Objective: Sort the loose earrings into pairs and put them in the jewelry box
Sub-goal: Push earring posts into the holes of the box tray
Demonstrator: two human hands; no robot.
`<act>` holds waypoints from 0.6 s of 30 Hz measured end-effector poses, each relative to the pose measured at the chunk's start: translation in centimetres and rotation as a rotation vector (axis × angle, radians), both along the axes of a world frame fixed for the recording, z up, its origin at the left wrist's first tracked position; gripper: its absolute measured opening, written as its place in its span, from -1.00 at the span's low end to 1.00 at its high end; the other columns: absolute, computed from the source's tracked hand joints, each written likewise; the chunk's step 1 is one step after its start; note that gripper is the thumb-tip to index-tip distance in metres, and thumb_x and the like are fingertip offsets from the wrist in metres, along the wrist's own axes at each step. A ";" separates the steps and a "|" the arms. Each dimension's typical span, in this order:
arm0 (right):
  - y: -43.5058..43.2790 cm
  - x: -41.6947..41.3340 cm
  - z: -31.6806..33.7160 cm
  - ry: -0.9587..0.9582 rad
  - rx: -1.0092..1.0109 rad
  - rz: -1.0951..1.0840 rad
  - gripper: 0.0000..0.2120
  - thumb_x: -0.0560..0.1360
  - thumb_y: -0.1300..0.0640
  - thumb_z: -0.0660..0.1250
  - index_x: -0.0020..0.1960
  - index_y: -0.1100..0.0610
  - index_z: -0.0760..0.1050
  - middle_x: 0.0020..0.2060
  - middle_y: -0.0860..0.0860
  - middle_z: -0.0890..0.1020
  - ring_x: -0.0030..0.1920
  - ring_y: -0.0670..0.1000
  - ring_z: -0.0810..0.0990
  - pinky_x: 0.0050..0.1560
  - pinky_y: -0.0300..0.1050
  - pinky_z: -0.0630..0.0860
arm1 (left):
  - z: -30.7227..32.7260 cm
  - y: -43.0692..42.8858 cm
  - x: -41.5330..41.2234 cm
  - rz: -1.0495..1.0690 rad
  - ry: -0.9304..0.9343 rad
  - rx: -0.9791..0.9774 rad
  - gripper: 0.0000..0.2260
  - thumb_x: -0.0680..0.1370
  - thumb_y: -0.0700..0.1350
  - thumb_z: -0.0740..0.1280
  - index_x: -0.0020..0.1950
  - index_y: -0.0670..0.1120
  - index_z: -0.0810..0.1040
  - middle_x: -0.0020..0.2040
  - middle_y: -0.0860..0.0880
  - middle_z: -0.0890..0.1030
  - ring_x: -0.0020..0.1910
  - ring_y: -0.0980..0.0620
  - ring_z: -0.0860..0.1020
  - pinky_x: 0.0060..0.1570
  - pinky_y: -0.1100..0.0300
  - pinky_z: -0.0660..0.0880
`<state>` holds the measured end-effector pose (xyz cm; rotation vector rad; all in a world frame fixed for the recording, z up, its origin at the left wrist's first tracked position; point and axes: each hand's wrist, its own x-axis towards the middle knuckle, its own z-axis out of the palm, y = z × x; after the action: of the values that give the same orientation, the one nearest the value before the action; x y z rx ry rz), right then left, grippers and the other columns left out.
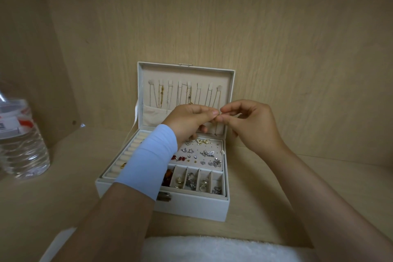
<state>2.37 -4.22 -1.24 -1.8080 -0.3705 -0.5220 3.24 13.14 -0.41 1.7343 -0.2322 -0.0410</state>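
Sleeve [146, 164] covers jewelry box's [191, 208] left compartments; bottle [21, 140] stands farther left.

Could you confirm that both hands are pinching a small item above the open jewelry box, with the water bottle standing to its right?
Not quite: the water bottle stands to the left of the jewelry box, not its right, as the head view shows. The rest holds: the left hand and right hand pinch a small item above the open box.
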 end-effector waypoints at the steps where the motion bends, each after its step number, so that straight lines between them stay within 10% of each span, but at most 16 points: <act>1: 0.0 0.0 0.0 -0.007 -0.016 0.009 -0.90 0.37 0.24 0.57 -0.15 0.11 0.69 -0.30 0.04 0.69 -0.52 -0.10 0.49 -0.47 -0.23 0.46 | 0.1 0.0 -0.1 -0.005 0.008 0.000 -0.86 0.53 -0.03 0.42 0.04 -0.03 0.70 -0.09 -0.03 0.72 -0.33 0.12 0.51 -0.40 0.24 0.35; 11: -0.6 0.5 -0.5 0.066 -0.177 0.026 -0.93 0.48 0.18 0.48 -0.18 0.10 0.67 -0.27 0.06 0.67 -0.54 -0.02 0.50 -0.47 -0.17 0.42 | 0.2 0.5 0.1 0.006 -0.068 0.263 -0.90 0.53 -0.01 0.42 -0.04 0.02 0.71 -0.17 0.10 0.72 -0.29 0.18 0.57 -0.23 0.33 0.51; 18: -1.7 0.7 -1.7 0.048 -0.725 -0.013 -0.94 0.47 0.09 0.45 -0.17 0.02 0.68 -0.28 -0.12 0.67 -0.38 -0.26 0.53 -0.27 -0.32 0.39 | -0.9 0.5 0.5 0.080 -0.204 0.634 -0.95 0.50 -0.05 0.44 -0.11 0.10 0.70 -0.10 0.20 0.66 -0.05 0.18 0.59 0.03 0.24 0.49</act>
<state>3.11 -5.89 -2.90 -2.5155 -0.5633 -0.3719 3.76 13.60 -1.28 2.3816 -0.3219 0.1359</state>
